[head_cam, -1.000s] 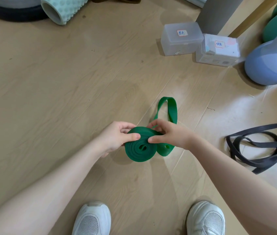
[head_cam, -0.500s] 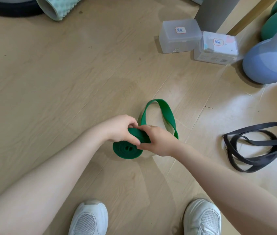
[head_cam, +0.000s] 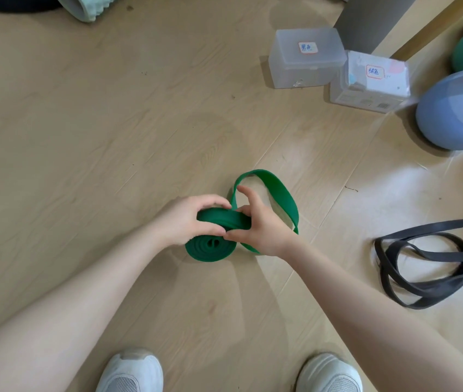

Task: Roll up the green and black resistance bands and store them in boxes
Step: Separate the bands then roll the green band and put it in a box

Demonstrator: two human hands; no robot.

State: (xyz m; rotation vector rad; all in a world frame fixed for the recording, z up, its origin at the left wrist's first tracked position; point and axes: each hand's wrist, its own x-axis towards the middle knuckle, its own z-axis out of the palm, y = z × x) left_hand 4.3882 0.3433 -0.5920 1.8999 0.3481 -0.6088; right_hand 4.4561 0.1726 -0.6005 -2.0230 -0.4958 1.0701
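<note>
Green band (head_cam: 210, 247) coil axis toward viewer

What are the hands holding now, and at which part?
Both the left hand and right hand grip the green band at its rolled coil.

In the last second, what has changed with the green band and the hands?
The green band has gained another wrap, and its free loop is shorter and now arches past the right hand. That hand has shifted from pinching the coil's edge to pressing the strand over its top. The left hand still grips the coil. The black band and both boxes stayed put.
</note>
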